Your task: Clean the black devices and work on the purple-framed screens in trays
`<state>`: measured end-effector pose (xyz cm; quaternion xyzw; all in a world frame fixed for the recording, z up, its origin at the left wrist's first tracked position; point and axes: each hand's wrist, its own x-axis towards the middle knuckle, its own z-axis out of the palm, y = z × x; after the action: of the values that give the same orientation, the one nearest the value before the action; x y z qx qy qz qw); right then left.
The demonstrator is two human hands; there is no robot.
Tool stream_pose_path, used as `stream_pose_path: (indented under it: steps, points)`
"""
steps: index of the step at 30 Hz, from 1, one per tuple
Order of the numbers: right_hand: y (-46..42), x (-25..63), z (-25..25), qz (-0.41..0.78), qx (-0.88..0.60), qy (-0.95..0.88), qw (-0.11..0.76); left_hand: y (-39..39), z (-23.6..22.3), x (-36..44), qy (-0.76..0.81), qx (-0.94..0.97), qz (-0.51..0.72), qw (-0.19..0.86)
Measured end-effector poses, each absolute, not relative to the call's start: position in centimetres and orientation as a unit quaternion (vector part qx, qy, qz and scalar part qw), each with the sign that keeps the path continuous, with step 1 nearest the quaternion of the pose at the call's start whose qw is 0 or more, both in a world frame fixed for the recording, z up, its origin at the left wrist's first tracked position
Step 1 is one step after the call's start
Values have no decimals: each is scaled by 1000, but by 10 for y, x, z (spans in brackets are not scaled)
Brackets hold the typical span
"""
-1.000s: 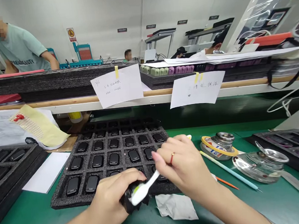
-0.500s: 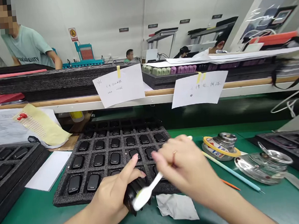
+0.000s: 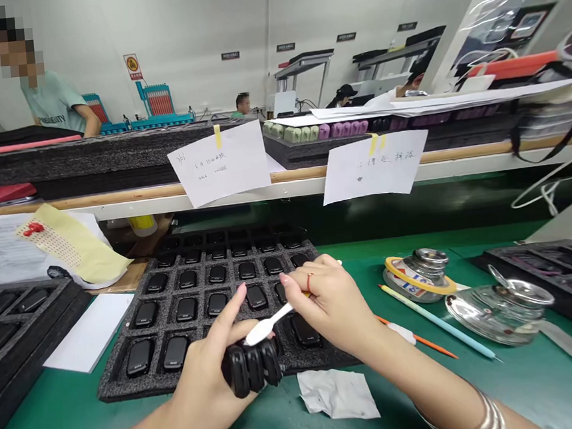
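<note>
My left hand (image 3: 212,374) is wrapped round a small bundle of black rounded devices (image 3: 254,367), their ends facing me. My right hand (image 3: 331,297) grips a white toothbrush (image 3: 281,314), its head lying against the top edge of the bundle; the bristle side faces down and is hidden. Behind both hands lies a grey-black foam tray (image 3: 126,391) with rows of similar black devices in its pockets. A crumpled white cloth or tissue (image 3: 338,394) is on the green table just below my right hand.
To the right are glass bottles with metal tops (image 3: 518,318), a roll of yellow-edged tape (image 3: 395,268), a light-blue pen-like tool (image 3: 440,321) and an orange stick (image 3: 435,346). Further foam trays (image 3: 11,392) stand at both sides. A shelf edge (image 3: 294,188) crosses behind; co-workers are beyond.
The toothbrush head has moved up from the lower front of the devices to their top edge. My left hand has turned the bundle, so its ends now show. The view has shifted slightly.
</note>
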<state>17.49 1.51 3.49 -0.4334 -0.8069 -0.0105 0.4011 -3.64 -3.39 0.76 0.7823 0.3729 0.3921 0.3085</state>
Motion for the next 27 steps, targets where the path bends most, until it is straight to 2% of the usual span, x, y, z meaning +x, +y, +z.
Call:
stream_pose_path:
  steps: [2,5,8,13,17,21,23,27]
  points:
    - [10,175,39,-23,-405,-807,428,-35,14,-35,379,758,402,347]
    - [7,179,46,-82,-367,-823,426,-35,20,-35,398,739,400,368]
    - [11,187,50,-143,-402,-799,424,-33,21,-34,452,701,390,391]
    - [8,190,53,-158,-396,-806,409,-31,26,-31,484,678,388,393]
    - [6,191,58,-248,-428,-761,420,-34,31,-30,488,637,364,473]
    - [3,191,62,-226,-383,-796,411,-36,30,-29,489,587,356,538]
    - [1,190,63,-252,-385,-789,408,-35,30,-28,497,562,349,561]
    - [-2,187,63,-261,-425,-760,417,-34,29,-27,497,582,343,545]
